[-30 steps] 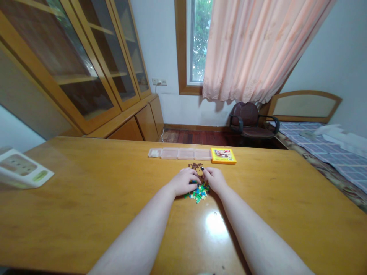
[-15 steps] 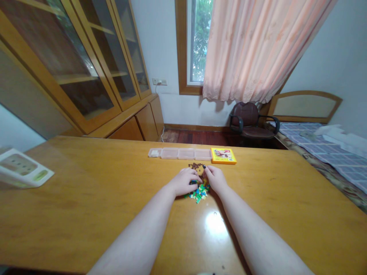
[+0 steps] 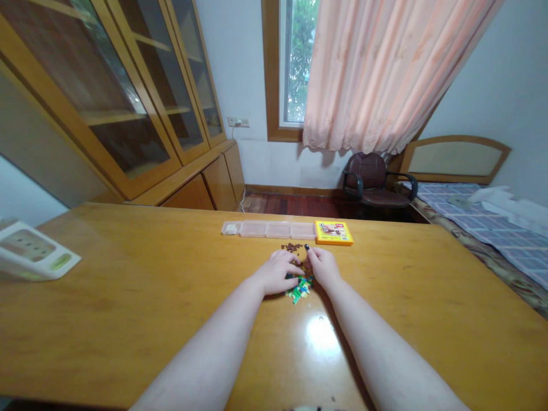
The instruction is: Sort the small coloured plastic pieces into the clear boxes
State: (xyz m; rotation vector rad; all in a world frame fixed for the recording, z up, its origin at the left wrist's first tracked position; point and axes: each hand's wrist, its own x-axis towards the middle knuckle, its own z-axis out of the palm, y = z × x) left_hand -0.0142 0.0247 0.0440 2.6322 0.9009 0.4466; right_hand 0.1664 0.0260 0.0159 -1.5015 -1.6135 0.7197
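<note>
My left hand [image 3: 279, 273] rests over the left side of a pile of small green, blue, yellow and white bricks [image 3: 301, 289], its fingers spread and pointing right. Small brown pieces [image 3: 291, 247] lie just beyond it. On the pile's right side is my right hand [image 3: 322, 265], thumb and fingers drawn together. Whatever those fingers hold, if anything, is hidden. Some darker pieces show between the two hands.
A clear compartment tray [image 3: 278, 230] and a yellow box [image 3: 334, 233] stand behind the pieces on the wooden table [image 3: 171, 274]. A white plastic holder [image 3: 36, 251] is at the far left. Beyond the table is a brown chair [image 3: 368, 177].
My left hand has shifted slightly right over the coloured bricks, its fingers reaching further across. My right hand has barely moved.
</note>
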